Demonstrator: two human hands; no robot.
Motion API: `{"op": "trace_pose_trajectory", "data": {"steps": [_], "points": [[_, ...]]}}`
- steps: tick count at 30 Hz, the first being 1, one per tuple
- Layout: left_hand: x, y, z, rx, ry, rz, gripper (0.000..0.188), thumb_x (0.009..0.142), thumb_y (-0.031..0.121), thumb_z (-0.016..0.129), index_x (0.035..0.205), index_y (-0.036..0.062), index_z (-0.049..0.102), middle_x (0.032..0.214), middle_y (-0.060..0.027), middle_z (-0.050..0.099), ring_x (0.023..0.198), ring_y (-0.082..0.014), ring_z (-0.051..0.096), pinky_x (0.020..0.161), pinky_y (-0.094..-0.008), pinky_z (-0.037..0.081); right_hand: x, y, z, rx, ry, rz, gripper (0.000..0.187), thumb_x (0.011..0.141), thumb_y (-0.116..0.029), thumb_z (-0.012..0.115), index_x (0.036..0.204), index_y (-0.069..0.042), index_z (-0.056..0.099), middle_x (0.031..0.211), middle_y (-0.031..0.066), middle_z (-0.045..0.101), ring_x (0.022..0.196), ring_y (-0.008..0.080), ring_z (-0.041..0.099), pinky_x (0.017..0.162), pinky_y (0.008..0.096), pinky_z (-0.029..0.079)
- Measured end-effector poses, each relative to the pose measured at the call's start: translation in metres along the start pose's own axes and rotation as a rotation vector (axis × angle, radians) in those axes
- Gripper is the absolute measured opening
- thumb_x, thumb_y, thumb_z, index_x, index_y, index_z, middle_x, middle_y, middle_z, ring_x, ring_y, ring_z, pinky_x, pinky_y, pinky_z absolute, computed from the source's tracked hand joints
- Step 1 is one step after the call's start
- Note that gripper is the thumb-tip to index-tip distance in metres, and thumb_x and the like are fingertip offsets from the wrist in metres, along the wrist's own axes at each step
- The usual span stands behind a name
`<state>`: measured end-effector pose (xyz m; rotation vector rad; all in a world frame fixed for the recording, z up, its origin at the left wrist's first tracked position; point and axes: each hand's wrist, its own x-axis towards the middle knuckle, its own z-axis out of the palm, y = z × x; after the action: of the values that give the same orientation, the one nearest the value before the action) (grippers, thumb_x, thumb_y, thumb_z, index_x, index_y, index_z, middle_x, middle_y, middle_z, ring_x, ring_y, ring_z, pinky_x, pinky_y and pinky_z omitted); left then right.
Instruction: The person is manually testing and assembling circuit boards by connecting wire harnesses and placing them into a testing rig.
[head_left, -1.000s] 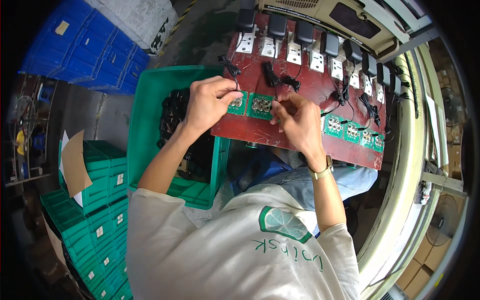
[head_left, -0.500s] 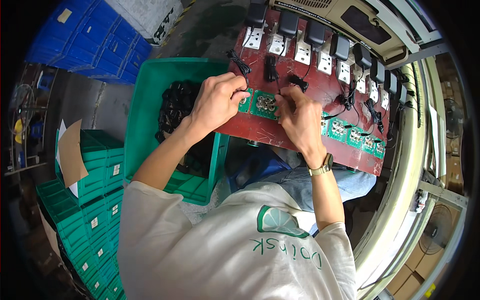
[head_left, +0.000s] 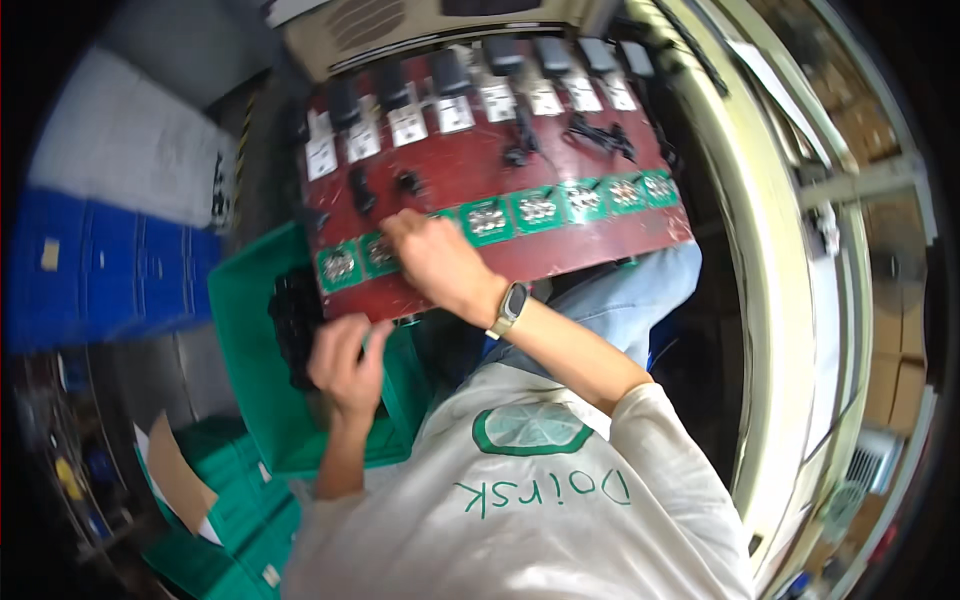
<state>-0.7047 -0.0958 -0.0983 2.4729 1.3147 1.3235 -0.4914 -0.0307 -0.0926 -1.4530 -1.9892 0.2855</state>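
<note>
A row of green circuit boards (head_left: 487, 217) with round metal parts runs along the front of a dark red panel (head_left: 470, 158). My right hand (head_left: 445, 265) is over the boards left of the middle, its fingers curled together; what they hold, if anything, is hidden. Low at the panel's near left corner, my left hand (head_left: 347, 362) hangs above the green bin (head_left: 240, 345), blurred, with thumb and fingers apart. Black power adapters (head_left: 450, 72) stand in white sockets (head_left: 455, 113) along the panel's back. Bundled black cables (head_left: 600, 135) lie between sockets and boards.
Inside the green bin is a heap of black items (head_left: 292, 320). Blue crates (head_left: 110, 270) stand at far left, green crates (head_left: 230, 455) at lower left with brown cardboard (head_left: 180, 465) on them. A pale rail (head_left: 775, 330) runs down the right side.
The view has swung, so the panel sits further left and more level. My left hand has left the boards and dropped toward the bin, fingers spreading. My right hand stays over the boards.
</note>
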Motion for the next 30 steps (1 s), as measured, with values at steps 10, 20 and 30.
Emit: {"op": "trace_pose_trajectory", "data": {"steps": [10,20,30], "points": [[-0.055,-0.013,0.046,0.217,-0.06,0.155,0.024,0.081,-0.001,0.091,0.092,0.0038,0.07,0.075,-0.0026,0.054,0.061,-0.0232,0.048,0.056,-0.0379,0.043,-0.156,0.002,-0.1,0.379,0.347,0.326,0.011,0.098,-0.008,0.076,0.103,0.001,0.079,0.08,0.0063,0.071,0.059,0.0181,0.057,0.059,0.0312,0.047],[0.11,0.146,0.117,-0.04,-0.44,-0.131,0.03,0.097,0.004,0.074,0.125,-0.0058,0.074,0.104,-0.0227,0.08,0.075,-0.0377,0.074,0.069,-0.0428,0.058,-0.099,0.132,-0.162,-0.017,0.395,0.399,0.011,0.092,-0.009,0.08,0.088,0.0,0.074,0.076,0.0081,0.061,0.061,0.0239,0.052,0.061,0.0376,0.045],[0.121,0.142,0.195,-0.324,-0.127,-0.019,0.006,0.091,-0.001,0.076,0.096,-0.0047,0.077,0.071,-0.0151,0.072,0.052,-0.0264,0.057,0.054,-0.0392,0.048,-0.1,0.143,-0.144,-0.147,0.519,0.257,0.025,0.09,-0.011,0.083,0.076,-0.002,0.065,0.072,0.0066,0.051,0.054,0.0253,0.045,0.053,0.0403,0.04]]}}
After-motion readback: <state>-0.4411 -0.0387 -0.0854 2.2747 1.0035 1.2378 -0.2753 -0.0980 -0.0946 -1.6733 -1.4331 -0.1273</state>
